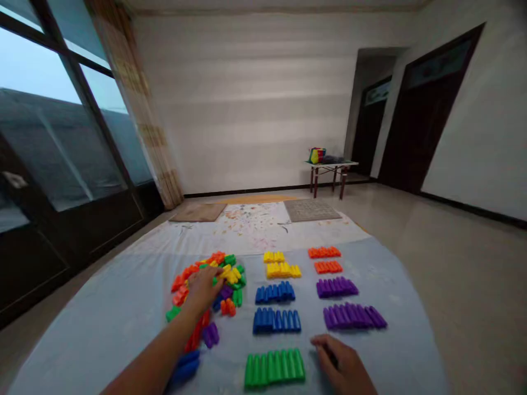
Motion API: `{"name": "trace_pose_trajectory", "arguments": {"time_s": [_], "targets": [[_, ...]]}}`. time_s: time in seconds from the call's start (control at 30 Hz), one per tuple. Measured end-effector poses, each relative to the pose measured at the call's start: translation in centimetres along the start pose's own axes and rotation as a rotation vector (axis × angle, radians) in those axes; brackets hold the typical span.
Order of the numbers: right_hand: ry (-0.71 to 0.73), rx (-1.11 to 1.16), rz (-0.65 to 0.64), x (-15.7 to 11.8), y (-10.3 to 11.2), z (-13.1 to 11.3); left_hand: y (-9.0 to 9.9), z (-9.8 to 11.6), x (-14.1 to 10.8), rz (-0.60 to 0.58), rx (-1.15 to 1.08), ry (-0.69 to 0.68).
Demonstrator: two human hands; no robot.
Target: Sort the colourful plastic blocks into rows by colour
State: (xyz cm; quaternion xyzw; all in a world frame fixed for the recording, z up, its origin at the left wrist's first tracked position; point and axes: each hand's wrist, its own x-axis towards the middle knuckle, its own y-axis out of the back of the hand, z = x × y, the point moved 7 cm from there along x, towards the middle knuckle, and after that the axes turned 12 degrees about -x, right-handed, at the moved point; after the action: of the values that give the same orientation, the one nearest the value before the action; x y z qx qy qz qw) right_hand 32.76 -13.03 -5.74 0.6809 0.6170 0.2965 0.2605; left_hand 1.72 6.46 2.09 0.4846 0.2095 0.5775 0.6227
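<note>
My left hand (pixel 202 288) reaches into a mixed pile of coloured plastic pegs (pixel 224 272) on a pale blue sheet (pixel 115 318), its fingers down among the pieces; whether it grips one is hidden. My right hand (pixel 340 359) rests on the sheet, fingers curled, just right of a green row of pegs (pixel 274 367). Sorted rows lie beyond: two blue rows (pixel 275 307), yellow rows (pixel 282 265), orange rows (pixel 326 259) and purple rows (pixel 349 304).
Loose red, purple and blue pegs (pixel 196 343) lie under my left forearm. Two mats (pixel 310 209) lie past the sheet. A small table (pixel 330 171) with colourful items stands by the far wall. Windows run along the left, dark doors on the right.
</note>
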Motion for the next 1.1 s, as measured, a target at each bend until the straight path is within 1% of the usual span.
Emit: {"name": "trace_pose_trajectory", "arguments": {"time_s": [0.13,0.23,0.33,0.43,0.5,0.57,0.67,0.73,0.83,0.9,1.0,1.1], "targets": [[0.015,0.007,0.025,-0.3,0.1,0.2,1.1,-0.8,-2.7,-0.083,0.01,-0.039],[0.029,0.01,0.012,-0.4,0.1,0.2,0.9,-1.4,-4.0,-0.153,-0.002,-0.035],[0.026,0.015,0.012,-0.4,0.2,0.1,0.5,-1.7,-4.6,-0.164,-0.022,-0.006],[0.02,0.013,0.028,-0.4,0.4,-0.2,0.4,-1.5,-4.7,-0.12,-0.033,0.024],[0.012,0.008,0.034,-0.4,0.5,-0.4,0.3,-0.9,-4.5,-0.106,-0.017,0.012],[0.008,0.006,0.037,-0.4,0.6,-0.5,-0.1,0.0,-4.0,-0.145,0.018,-0.025],[0.006,0.012,0.045,-0.4,0.7,-0.5,-0.7,1.2,-3.3,-0.25,0.062,-0.084],[0.006,0.021,0.053,-0.4,0.7,-0.5,-0.5,1.8,-2.9,-0.272,0.074,-0.104],[-0.003,0.023,0.054,-0.6,0.8,-0.5,0.3,2.0,-3.0,-0.239,0.074,-0.1],[-0.012,0.021,0.049,-0.6,0.9,-0.5,1.0,1.7,-3.7,-0.196,0.05,-0.079],[-0.005,0.013,0.029,-0.7,0.8,-0.5,2.2,0.5,-5.5,-0.116,0.008,-0.007],[0.004,-0.007,0.0,-0.8,0.7,-0.6,3.1,-1.0,-7.3,-0.112,0.002,0.093]]}}
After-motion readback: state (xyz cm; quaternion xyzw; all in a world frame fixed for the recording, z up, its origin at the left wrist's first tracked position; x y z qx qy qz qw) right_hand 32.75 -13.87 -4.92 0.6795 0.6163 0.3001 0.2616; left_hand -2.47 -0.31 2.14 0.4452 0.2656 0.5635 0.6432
